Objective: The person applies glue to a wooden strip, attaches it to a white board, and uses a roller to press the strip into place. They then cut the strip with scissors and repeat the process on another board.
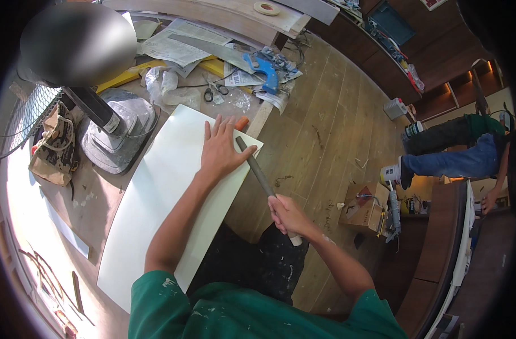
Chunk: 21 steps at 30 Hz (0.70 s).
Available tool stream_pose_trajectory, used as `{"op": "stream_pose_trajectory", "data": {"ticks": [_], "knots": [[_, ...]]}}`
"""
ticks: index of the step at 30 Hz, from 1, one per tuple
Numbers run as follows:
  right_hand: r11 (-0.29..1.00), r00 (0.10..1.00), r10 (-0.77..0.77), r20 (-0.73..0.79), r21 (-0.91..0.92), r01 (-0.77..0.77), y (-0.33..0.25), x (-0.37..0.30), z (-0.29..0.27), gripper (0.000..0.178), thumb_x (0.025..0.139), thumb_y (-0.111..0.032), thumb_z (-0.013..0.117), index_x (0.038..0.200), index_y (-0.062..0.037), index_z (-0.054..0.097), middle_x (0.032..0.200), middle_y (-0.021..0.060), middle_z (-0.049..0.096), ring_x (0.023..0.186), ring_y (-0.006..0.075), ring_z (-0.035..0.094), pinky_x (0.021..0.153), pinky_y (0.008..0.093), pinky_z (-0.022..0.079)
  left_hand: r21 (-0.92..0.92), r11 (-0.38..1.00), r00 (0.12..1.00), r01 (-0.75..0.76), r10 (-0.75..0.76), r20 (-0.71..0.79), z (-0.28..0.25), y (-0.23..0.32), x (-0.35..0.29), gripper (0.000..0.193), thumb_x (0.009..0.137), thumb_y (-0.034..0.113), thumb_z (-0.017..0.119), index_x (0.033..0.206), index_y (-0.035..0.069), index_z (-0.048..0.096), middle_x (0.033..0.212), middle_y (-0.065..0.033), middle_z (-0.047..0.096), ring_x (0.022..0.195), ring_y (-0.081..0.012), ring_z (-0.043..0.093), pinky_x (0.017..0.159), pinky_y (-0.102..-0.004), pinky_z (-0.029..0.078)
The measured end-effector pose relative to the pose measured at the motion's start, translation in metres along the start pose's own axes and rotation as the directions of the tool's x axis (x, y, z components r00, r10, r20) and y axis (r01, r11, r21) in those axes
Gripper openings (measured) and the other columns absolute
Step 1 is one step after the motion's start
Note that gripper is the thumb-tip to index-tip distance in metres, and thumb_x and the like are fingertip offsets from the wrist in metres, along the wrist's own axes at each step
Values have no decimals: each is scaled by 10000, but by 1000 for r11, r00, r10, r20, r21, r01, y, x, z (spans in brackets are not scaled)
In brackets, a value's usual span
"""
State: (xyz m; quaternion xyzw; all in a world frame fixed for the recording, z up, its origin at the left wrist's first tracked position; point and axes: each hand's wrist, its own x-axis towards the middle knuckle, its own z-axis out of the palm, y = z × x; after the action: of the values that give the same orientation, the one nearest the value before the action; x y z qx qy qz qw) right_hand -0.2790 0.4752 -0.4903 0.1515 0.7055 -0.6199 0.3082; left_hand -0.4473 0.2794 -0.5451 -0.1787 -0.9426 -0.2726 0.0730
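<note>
A long white panel (150, 192) lies slantwise on the workbench, its far right corner by the bench's edge. My left hand (219, 148) rests flat on that end, fingers spread and thumb pointing right. In my right hand (289, 214), closed around its lower part, is a dark grey file (257, 169) with a pale handle end showing below the fist. The file slants up and left, its tip lying at the panel's right edge near my left thumb. Just past my left fingers sits a small orange object (242, 123), partly hidden.
Beyond the panel lie scissors (215, 92), a blue-handled handsaw (263, 73), newspapers and plastic bags. A grey stand base (114, 141) and a camouflage bag (54, 147) stand left. On the right floor are a cardboard box (359, 212), a caulking gun (393, 209) and another person's jeans-clad leg (453, 158).
</note>
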Motion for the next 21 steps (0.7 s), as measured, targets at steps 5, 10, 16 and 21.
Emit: {"op": "stream_pose_trajectory", "data": {"ticks": [5, 10, 16, 21], "knots": [[999, 999, 40, -9, 17, -40, 3, -5, 9, 342, 1112, -322, 390, 869, -85, 427, 608, -3, 442, 430, 89, 423, 376, 270, 380, -33, 999, 1000, -7, 8, 20, -3, 1, -5, 928, 888, 575, 639, 1535, -16, 335, 1527, -214, 450, 1507, -359, 293, 1269, -502, 123], [1000, 1000, 14, 1, 22, -14, 3, 4, 21, 332, 1112, -313, 384, 872, -87, 426, 606, -2, 437, 432, 92, 429, 369, 277, 381, -166, 986, 999, -1, -5, -36, 2, -5, -4, 854, 901, 403, 686, 1544, -16, 312, 1463, -244, 507, 1469, -378, 355, 1263, -478, 177], [999, 1000, -25, 1, -47, 26, -10, 28, 35, 345, 1104, -338, 399, 866, -90, 434, 609, -4, 441, 434, 97, 432, 377, 281, 387, -313, 950, 990, 13, -57, -130, 0, -29, -2, 845, 880, 296, 739, 1551, 6, 314, 1456, -255, 518, 1436, -401, 406, 1253, -481, 208], [999, 1000, -3, 13, -31, 4, -5, 8, 28, 348, 1103, -347, 401, 872, -90, 443, 618, -8, 446, 438, 92, 424, 392, 275, 392, -44, 999, 1000, 16, -16, 4, -18, -21, -13, 1013, 851, 591, 708, 1549, -26, 312, 1530, -235, 452, 1500, -381, 312, 1264, -487, 157]]}}
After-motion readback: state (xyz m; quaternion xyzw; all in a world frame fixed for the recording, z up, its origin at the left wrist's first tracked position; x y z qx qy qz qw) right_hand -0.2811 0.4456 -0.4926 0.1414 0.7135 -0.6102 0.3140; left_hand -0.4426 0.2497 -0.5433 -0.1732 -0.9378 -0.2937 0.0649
